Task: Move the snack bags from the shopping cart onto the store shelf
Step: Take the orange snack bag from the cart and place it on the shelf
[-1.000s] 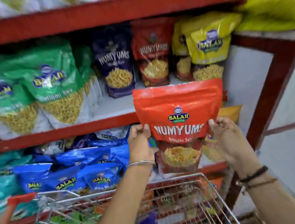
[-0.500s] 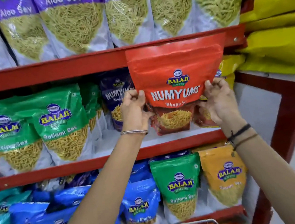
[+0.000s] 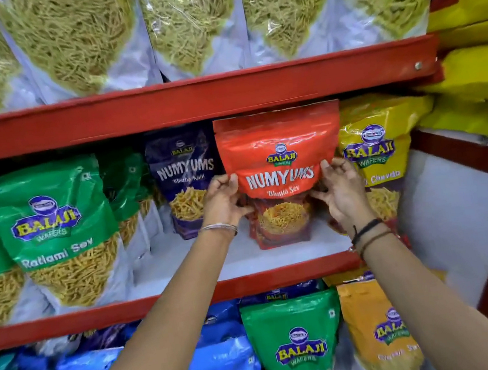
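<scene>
Head view: your left hand (image 3: pixel 222 202) and right hand (image 3: pixel 341 191) hold the red snack bag (image 3: pixel 280 161) upright between them, each at one side edge about halfway up. Fingers of both hands curl round the bag's edges, thumbs pressed on the printed front, so each hand pinches the bag. The bag sits in the middle shelf (image 3: pixel 189 299), toward its right end, its top edge just under the red rail of the upper shelf (image 3: pixel 181 105). Its base seems to reach the white shelf board, though your wrists partly hide that spot. The purple bag (image 3: pixel 183 177) stands just to its left and the yellow bag (image 3: pixel 379 150) just beside its right edge. Green bags (image 3: pixel 51 230) fill the shelf's left end. Below, a green bag (image 3: pixel 296 343) and an orange bag (image 3: pixel 379 332) stand on the lower tier.
</scene>
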